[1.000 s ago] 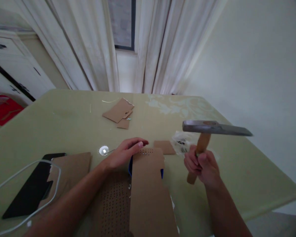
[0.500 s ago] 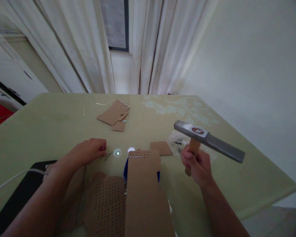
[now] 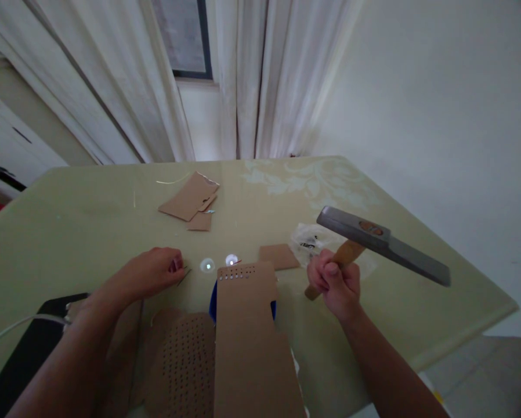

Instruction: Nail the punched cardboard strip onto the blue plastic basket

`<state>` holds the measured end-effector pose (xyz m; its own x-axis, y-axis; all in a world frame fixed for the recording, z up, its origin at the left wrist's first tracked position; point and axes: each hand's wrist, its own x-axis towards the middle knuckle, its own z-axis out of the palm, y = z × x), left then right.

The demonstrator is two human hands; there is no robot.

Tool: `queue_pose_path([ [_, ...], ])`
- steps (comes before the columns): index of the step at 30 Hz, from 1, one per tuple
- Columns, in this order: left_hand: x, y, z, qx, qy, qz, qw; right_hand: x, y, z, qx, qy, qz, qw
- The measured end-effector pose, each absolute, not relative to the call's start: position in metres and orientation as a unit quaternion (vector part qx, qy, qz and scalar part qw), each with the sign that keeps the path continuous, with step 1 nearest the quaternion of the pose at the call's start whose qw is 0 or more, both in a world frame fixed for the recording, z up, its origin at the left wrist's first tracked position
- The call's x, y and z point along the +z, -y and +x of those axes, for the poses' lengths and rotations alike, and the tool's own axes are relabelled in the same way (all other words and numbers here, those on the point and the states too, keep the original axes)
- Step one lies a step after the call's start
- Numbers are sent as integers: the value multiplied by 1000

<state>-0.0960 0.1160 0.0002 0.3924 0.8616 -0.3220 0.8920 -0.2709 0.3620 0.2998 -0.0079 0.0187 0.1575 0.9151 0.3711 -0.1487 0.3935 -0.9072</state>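
My right hand (image 3: 335,283) is closed round the wooden handle of a hammer (image 3: 382,244); its long grey metal head is raised above the table and slants down to the right. My left hand (image 3: 149,273) rests on the table to the left with its fingers pinched on a small thin nail-like piece. Between the hands a cardboard strip (image 3: 252,337) with a row of small holes at its far end lies over a blue object (image 3: 212,302). A perforated cardboard sheet (image 3: 186,360) lies beside it.
The pale green table (image 3: 90,220) also carries cardboard scraps (image 3: 191,200) further back, a small cardboard piece (image 3: 279,256), a clear plastic bag (image 3: 308,241), a black flat object (image 3: 21,360) and a white cable (image 3: 12,331) at the left. Curtains hang behind.
My left hand left the far end of the cardboard strip and moved left to the table, closing into a pinch. The hammer head tilted and dropped a little to the right.
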Motion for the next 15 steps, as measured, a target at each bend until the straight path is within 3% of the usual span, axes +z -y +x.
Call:
queue_pose_path([
  [4,20,-109,-86,81,-548,793,255,17,8,299,410,504,-383,657],
  [10,57,-78,-27,327,-456,746,360,18,8,297,410,494,-382,665],
  [15,78,-71,16,274,-368,781,424,16,5,298,409,489,-384,668],
])
